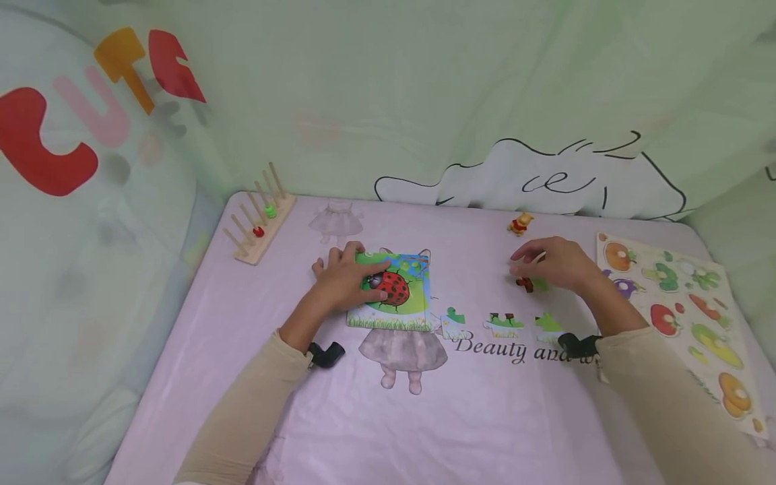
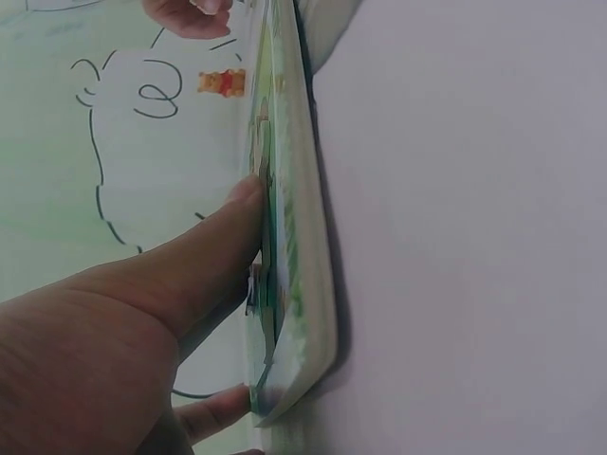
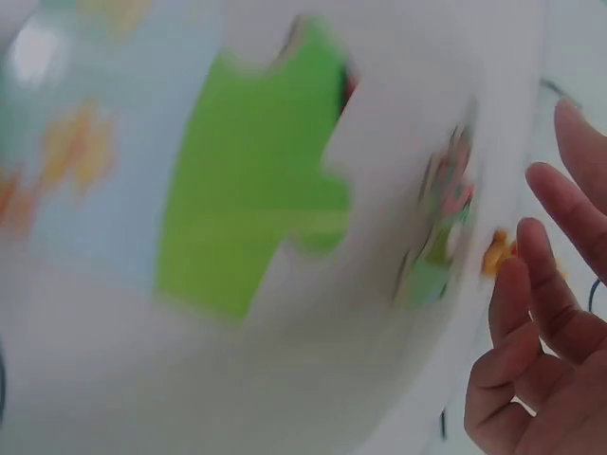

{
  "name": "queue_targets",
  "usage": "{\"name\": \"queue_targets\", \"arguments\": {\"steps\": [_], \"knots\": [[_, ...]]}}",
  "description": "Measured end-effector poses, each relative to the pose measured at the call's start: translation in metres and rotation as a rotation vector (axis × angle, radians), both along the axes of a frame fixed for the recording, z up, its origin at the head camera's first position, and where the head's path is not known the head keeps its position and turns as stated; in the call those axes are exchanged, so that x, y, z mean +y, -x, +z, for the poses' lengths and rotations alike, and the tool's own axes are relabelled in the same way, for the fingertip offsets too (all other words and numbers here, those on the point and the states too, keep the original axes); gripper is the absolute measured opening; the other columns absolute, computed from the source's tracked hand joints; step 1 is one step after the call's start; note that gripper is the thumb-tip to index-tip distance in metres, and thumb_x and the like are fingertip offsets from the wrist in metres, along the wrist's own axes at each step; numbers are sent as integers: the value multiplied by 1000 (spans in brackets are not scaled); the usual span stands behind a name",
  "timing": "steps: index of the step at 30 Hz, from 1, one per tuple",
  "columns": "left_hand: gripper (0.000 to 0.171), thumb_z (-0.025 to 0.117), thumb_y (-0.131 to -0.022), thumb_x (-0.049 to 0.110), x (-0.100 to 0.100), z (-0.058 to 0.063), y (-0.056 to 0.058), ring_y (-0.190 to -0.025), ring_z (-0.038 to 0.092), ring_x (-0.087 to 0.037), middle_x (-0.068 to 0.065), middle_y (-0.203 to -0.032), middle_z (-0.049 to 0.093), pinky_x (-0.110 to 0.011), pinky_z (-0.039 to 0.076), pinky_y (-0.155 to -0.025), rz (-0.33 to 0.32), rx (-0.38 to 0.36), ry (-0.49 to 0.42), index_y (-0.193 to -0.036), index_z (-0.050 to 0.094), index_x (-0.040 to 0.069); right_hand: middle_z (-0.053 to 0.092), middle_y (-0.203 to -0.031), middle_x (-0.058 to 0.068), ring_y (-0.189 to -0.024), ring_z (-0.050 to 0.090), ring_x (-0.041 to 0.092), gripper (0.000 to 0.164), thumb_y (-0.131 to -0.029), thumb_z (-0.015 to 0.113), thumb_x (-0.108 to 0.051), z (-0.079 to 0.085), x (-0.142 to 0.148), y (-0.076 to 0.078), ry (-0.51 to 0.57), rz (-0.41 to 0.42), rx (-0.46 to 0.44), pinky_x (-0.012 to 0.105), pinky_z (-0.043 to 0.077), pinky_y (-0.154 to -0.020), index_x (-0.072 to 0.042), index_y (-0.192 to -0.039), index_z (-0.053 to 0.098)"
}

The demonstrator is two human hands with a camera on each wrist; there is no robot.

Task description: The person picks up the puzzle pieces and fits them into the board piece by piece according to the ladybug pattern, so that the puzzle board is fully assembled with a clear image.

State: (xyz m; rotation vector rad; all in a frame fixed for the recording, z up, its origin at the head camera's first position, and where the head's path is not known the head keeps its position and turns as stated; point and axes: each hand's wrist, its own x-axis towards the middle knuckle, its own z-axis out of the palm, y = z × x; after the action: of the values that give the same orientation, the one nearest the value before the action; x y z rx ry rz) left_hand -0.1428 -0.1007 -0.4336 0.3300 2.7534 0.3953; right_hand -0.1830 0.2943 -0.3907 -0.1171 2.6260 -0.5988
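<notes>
My left hand [image 1: 342,279] rests on a square puzzle board [image 1: 388,324] with a ladybug picture. Its thumb and a forward finger press the picture, and other fingers spread past the left edge. From the left wrist, my left hand [image 2: 142,303] shows its thumb on the face of the tilted-looking board [image 2: 308,284]. My right hand [image 1: 554,263] hovers over a small red-and-green puzzle piece [image 1: 525,285], fingers loosely bent with nothing between them. Along the board's right lie a green-and-white piece [image 1: 453,326], a middle piece [image 1: 506,327] and a right piece [image 1: 547,325].
A wooden peg rack [image 1: 263,236] with a green and a red bead stands at the back left. Near the back sits a small bear figure [image 1: 519,224]. At the right lies a vegetable puzzle board [image 1: 691,323], beside my right forearm. Curtains hang behind the table.
</notes>
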Motion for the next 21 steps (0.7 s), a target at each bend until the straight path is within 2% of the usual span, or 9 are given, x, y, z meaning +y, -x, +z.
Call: {"name": "queue_targets", "arguments": {"steps": [5,12,21], "knots": [[65,66,-90,65,0,0,0,-133,31,-37,-4,-162,24,-71,22,-108,1,-1,-4,-149,42,54,61,-124,19,-108,53,35,51,-89,78,-45,-3,18,-1,-36,-11,-14,37,46,-78,-9,-125,70],[65,66,-90,66,0,-2,0,-132,31,-36,-4,-162,24,-71,22,-108,1,5,-3,-149,42,55,62,-121,22,-108,53,37,50,-86,81,-38,-6,34,-4,-50,-19,-16,43,46,-81,-6,-122,69],[65,65,-90,66,0,0,1,-134,30,-36,-3,-163,23,-71,22,-109,1,-6,10,-149,41,55,62,-120,20,-112,55,38,50,-84,85,-33,-16,45,-5,-7,-41,-25,45,46,-84,-5,-121,66]]}}
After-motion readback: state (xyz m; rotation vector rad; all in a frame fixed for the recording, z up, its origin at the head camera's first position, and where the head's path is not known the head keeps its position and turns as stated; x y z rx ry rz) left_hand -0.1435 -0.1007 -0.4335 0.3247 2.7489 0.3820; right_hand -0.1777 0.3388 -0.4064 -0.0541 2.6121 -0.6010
